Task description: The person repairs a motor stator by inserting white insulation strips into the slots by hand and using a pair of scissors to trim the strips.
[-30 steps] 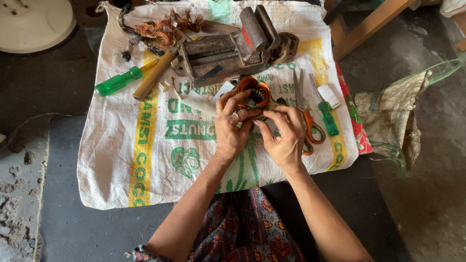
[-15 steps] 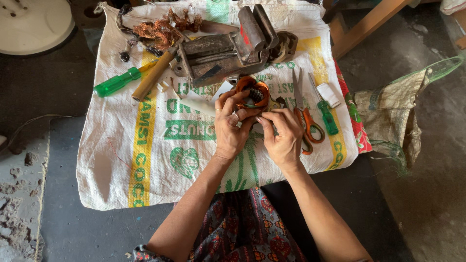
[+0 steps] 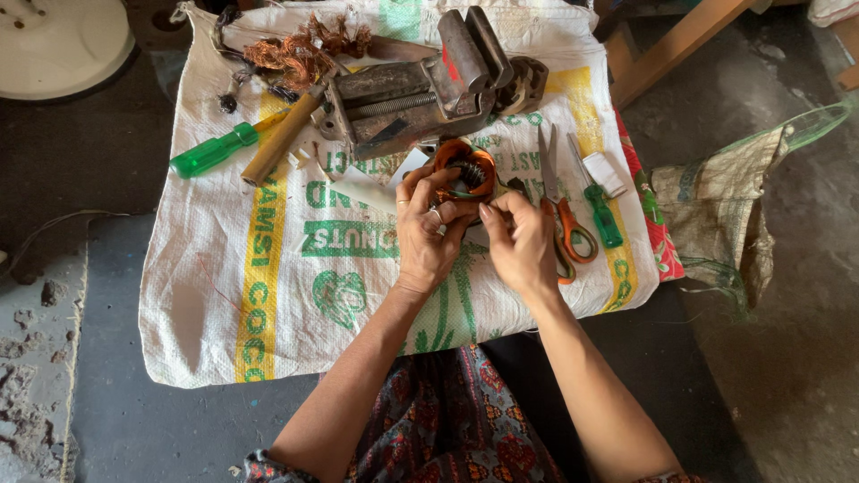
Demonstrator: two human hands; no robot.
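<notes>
White disc (image 3: 54, 40) cut off top-left.

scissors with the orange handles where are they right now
In the head view the scissors lie on the white sack, just right of the right hand, with a small green-handled screwdriver beside them.

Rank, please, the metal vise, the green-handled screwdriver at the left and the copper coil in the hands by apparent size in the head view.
1. metal vise
2. green-handled screwdriver
3. copper coil, though fingers partly hide it
</notes>
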